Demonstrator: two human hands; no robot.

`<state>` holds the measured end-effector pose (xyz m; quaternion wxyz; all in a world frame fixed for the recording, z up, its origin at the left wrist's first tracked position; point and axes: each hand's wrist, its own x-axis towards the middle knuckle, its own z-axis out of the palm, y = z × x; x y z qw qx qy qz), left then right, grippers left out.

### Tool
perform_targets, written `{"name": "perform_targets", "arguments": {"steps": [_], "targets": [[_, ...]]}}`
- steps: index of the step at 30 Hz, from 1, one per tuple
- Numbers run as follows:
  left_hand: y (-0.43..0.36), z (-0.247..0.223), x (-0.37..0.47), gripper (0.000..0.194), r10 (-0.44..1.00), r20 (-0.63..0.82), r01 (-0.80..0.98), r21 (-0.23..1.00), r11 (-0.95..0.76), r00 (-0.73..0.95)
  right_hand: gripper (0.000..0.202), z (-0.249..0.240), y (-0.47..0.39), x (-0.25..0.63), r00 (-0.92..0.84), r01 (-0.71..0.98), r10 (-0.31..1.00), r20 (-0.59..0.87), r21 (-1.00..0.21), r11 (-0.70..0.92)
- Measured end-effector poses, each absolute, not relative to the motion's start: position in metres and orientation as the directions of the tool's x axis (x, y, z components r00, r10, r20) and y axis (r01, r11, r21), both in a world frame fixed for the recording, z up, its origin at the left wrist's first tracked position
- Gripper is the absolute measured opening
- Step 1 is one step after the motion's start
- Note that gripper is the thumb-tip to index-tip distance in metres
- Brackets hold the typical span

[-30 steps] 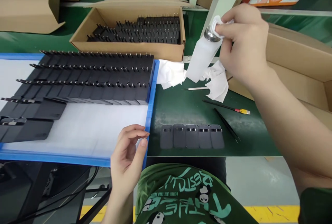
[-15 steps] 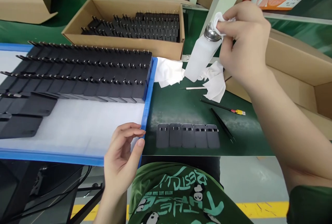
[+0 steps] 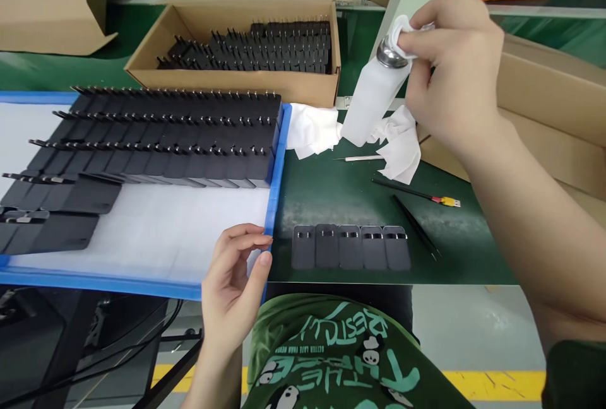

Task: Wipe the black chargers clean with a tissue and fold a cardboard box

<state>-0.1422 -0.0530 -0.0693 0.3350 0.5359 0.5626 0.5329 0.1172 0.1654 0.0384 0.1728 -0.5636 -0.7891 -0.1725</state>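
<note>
My right hand (image 3: 457,62) pinches a white cloth (image 3: 402,33) against the metal top of a white plastic bottle (image 3: 372,100), which stands tilted. At the tray's right edge, my left hand (image 3: 239,276) is half curled with fingers apart and nothing in it. A row of several flat black plug adapters (image 3: 350,248) with metal prongs lies on the green table in front of me. The blue-rimmed tray (image 3: 277,194) on the left holds rows of black adapters (image 3: 189,137), prongs up.
Behind the tray, a cardboard box (image 3: 284,88) holds more adapters. White cloths (image 3: 312,130), a thin white-handled tool (image 3: 362,158), a black cable with a yellow USB plug (image 3: 449,202) and black tweezers (image 3: 416,226) lie on the table. Another cardboard box (image 3: 549,87) stands right.
The whole view has shifted slightly, so things appear a little further right. Both hands keep nearly the same pose, the right one still pinching the cloth at the bottle top.
</note>
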Motion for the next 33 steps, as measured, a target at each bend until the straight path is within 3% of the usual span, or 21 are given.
{"name": "perform_targets", "arguments": {"steps": [18,28,33], "targets": [[-0.053,-0.072,-0.143,0.015,0.959,0.201,0.235,0.96,-0.152,-0.201,0.046,0.039,0.163,0.125,-0.355,0.906,0.787,0.504,-0.023,0.423],[-0.052,-0.073,-0.141,0.011,0.942,0.258,0.262,0.944,-0.2,-0.213,0.044,0.04,0.167,0.118,-0.271,0.929,0.847,0.458,-0.107,0.355],[-0.051,-0.065,-0.145,0.033,0.973,0.216,0.221,0.956,-0.192,-0.086,0.039,0.041,0.173,0.119,-0.282,0.904,0.82,0.498,-0.147,0.401]]}}
